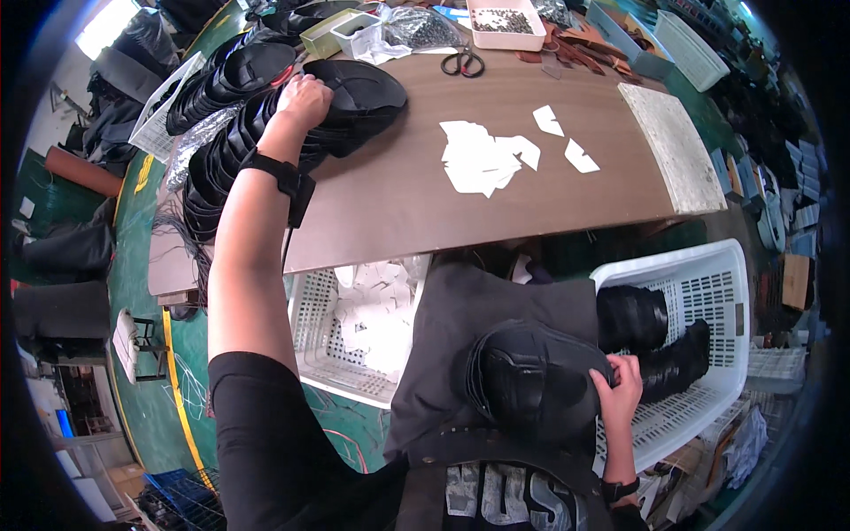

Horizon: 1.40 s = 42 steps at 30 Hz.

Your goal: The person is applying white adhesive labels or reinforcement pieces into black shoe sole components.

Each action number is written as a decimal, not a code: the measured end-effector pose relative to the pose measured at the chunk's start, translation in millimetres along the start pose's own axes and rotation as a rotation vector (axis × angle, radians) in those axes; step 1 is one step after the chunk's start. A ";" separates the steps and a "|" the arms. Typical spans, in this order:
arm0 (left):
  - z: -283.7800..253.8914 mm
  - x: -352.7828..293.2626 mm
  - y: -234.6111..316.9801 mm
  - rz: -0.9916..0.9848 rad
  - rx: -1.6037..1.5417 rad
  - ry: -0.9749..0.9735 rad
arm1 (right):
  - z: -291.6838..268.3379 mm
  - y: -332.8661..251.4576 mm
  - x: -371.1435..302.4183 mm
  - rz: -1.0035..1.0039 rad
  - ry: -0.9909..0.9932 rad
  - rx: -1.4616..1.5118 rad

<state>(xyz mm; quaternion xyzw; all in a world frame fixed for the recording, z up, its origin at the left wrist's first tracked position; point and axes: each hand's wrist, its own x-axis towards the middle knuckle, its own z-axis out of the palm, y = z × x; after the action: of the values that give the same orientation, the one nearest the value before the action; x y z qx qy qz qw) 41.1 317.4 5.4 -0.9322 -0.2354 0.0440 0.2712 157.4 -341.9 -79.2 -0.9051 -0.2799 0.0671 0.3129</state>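
My left hand (305, 101) reaches to the far left of the table, its fingers closed at the edge of a black shoe upper (367, 86) atop a long nested row of similar pieces. A small red item (283, 76) shows beside those fingertips; whether the hand touches it I cannot tell. On my lap, over a dark apron (443, 354), rests a stack of black shoe uppers (540, 389). My right hand (621, 388) grips the right edge of that stack, thumb on top; some fingertips are hidden.
White cut pieces (482, 159) lie mid-table, with black-handled scissors (462, 63) farther back. A pink tray of small parts (505, 26) stands at the far edge. Below are a white crate of pale scraps (350, 380) and, at right, a white basket (730, 354) holding black stacks.
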 end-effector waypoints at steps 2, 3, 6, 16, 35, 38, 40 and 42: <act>-6.7 -8.4 16.4 0.027 0.006 0.252 | -2.1 2.8 -2.7 0.002 0.012 0.052; -11.0 -14.4 26.4 0.042 0.006 0.377 | -3.4 4.5 -3.6 0.007 0.017 0.077; -28.6 -44.9 90.3 0.132 -0.304 0.452 | -8.2 3.0 -5.6 -0.001 0.043 0.091; -114.9 -261.0 314.2 0.132 -1.521 -0.273 | -19.8 51.9 -22.4 0.314 -0.315 0.478; -96.4 -306.5 347.6 -0.263 -2.015 -0.244 | -44.4 -26.2 -61.0 0.106 -0.472 1.524; -109.9 -310.8 341.3 -0.312 -2.180 -0.372 | -38.9 -34.8 -67.3 0.522 -0.172 1.623; -109.4 -315.7 340.5 -0.295 -2.232 -0.405 | -29.3 -24.8 -60.8 0.203 -0.518 1.948; -114.8 -318.7 342.3 -0.287 -2.319 -0.380 | -5.8 -2.2 -55.5 0.129 -0.546 1.368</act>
<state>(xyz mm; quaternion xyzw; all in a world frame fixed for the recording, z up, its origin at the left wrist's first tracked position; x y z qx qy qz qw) -74.9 -139.7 -91.9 -0.5650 -0.2738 -0.0887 -0.7733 111.8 -374.0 -76.3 -0.4738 -0.1896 0.4676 0.7218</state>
